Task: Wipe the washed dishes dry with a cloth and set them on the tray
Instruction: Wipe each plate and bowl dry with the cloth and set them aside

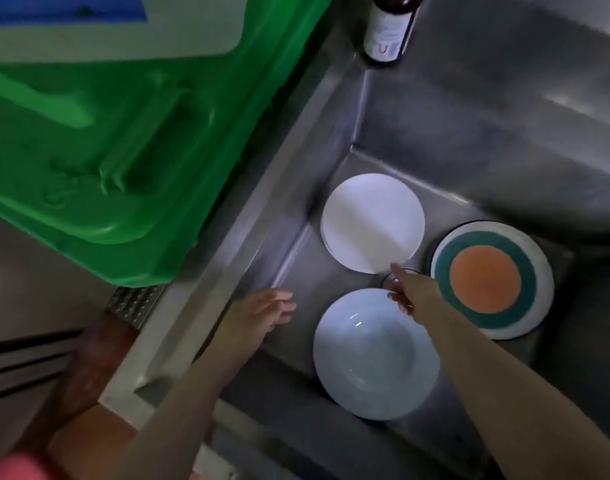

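Three dishes lie in a steel sink (469, 140): a white plate (371, 221) at the back, a pale blue deep plate (372, 355) in front of it, and a plate with an orange centre and a teal ring (492, 280) at the right. My right hand (412, 292) reaches between them; its curled fingers pinch the far rim of the pale blue plate, and one finger points at the white plate's edge. My left hand (262, 311) hovers over the sink's left wall with relaxed fingers, holding nothing. A large green plastic tray (99, 150) sits at the upper left. No cloth is in view.
A dark bottle with a white label (388, 29) stands on the sink's back corner. The steel rim (206, 282) separates the sink from the green tray. A perforated metal piece (134, 303) shows under the tray's near corner.
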